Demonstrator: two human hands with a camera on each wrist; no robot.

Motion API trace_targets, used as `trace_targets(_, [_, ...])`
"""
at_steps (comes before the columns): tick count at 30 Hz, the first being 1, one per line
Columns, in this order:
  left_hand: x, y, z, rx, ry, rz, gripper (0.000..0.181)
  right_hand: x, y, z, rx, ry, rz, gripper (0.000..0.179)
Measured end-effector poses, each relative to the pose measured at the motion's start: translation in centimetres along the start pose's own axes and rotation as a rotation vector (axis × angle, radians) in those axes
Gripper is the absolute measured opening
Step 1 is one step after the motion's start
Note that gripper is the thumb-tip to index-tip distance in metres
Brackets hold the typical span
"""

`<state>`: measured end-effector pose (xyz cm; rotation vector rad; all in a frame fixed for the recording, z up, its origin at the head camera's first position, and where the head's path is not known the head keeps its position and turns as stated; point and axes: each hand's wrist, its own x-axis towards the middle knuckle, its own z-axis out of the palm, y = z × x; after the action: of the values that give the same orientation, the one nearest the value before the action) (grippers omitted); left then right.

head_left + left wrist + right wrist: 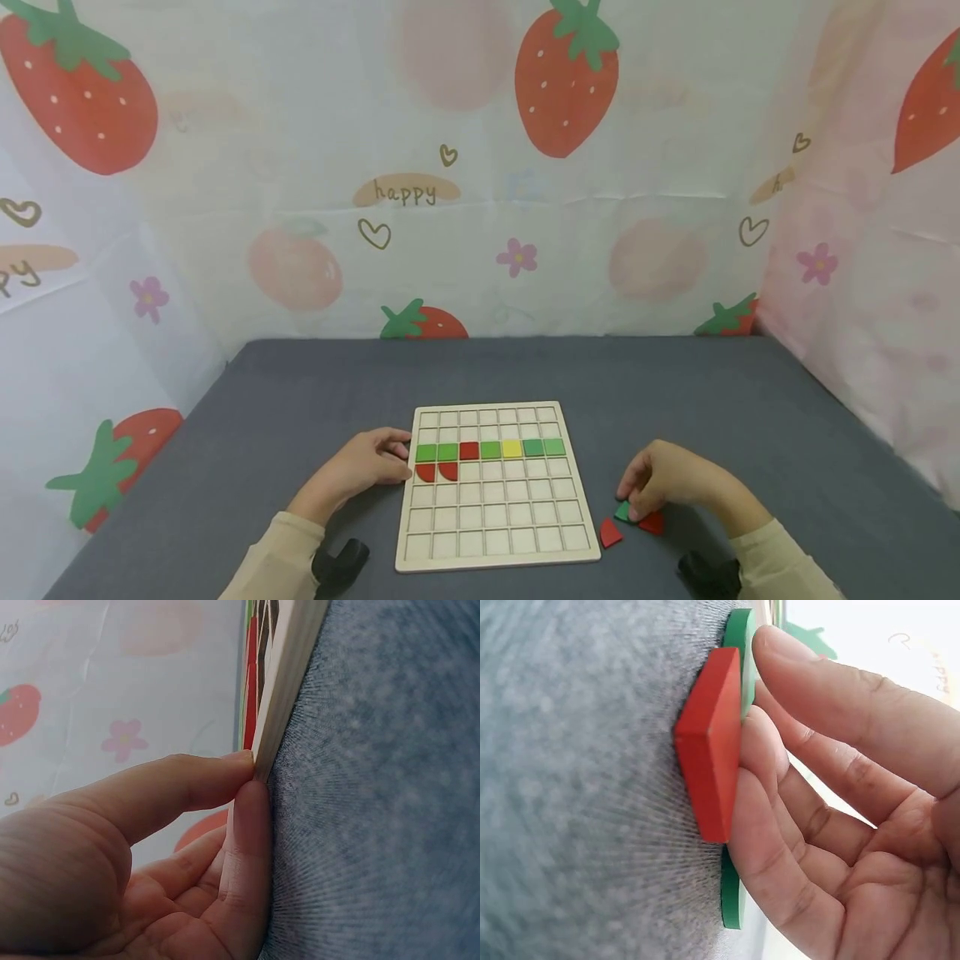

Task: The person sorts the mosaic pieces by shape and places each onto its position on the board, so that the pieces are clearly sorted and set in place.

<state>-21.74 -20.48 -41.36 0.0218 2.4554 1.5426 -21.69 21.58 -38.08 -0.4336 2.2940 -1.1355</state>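
My left hand (372,460) holds the left edge of a square wooden grid board (498,565), and the left wrist view has the thumb and a finger against its rim (281,682). One row holds green, red and yellow square tiles (512,448); below it sit two red quarter-circle pieces (447,472). Right of the board, my right hand (663,479) reaches down to loose pieces. Its fingers touch a red piece (711,742); the thumb tip is at a green piece (740,630). Whether it pinches that piece is hidden. Another red piece (611,532) lies nearer the board.
A dark grey cloth (300,375) covers the table. Strawberry-print curtains (480,275) hang behind it and at both sides. A second green piece (732,892) shows under the right hand's fingers. Black wrist mounts (341,567) sit at the cuffs of the beige sleeves.
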Motion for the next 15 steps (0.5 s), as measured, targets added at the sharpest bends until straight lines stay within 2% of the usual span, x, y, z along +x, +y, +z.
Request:
trace_targets(10, [0.11,0.00,0.10,0.015,0.007,-0.009,0.060,-0.14,0.10,0.29,-0.037,0.001,-0.007,0.013])
trace_targets(15, [0.17,-0.11,0.02,0.005,0.006,-0.004,0.060,-0.07,-0.29,0.63,-0.099,0.061,0.064,0.011])
